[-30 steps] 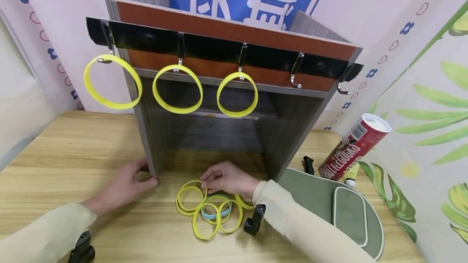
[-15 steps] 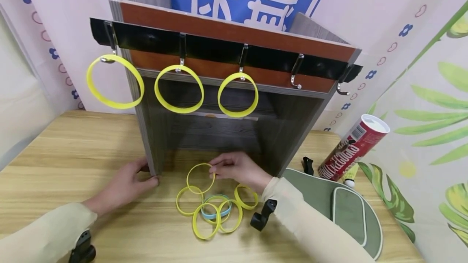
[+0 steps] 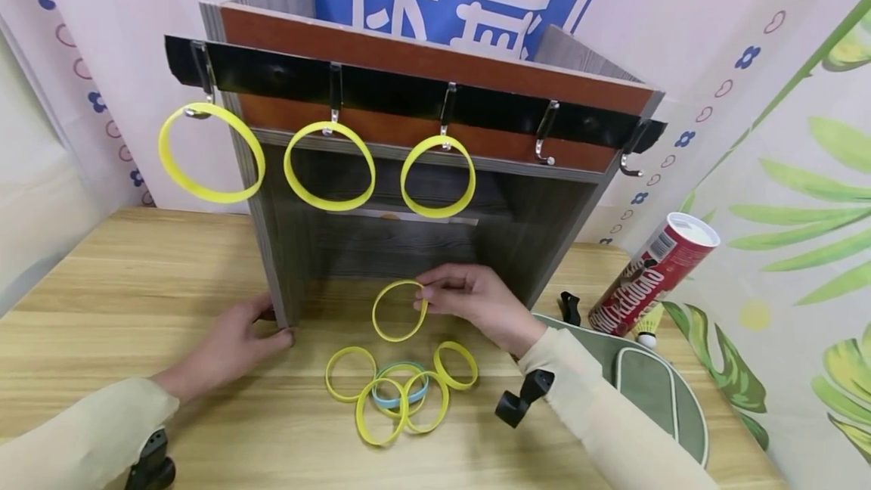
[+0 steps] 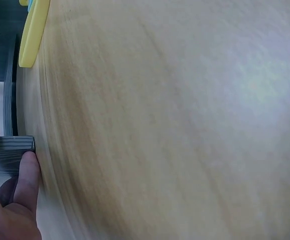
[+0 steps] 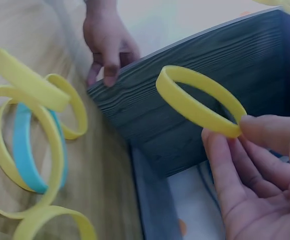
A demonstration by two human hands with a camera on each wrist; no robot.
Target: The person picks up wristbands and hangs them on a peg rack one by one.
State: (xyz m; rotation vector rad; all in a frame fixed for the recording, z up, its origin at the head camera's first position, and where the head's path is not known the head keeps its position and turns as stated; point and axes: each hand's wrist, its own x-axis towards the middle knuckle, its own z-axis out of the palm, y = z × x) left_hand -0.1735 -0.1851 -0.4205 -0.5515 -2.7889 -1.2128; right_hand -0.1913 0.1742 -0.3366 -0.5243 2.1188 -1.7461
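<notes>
Since a second ago the right hand has lifted one yellow band off the pile and carried it up toward the cabinet's mouth. The wooden table bears a grey open-front cabinet with a black hook rail; three yellow rings hang there, and two hooks at the right end are bare. Loose bands, one blue, lie on the table before the opening. A green racket cover and a red tube crowd the right edge. Thumb and forefinger pinch the lifted band, held clear above the table. The left hand grips the cabinet's left panel, thumb pressed to its edge.
</notes>
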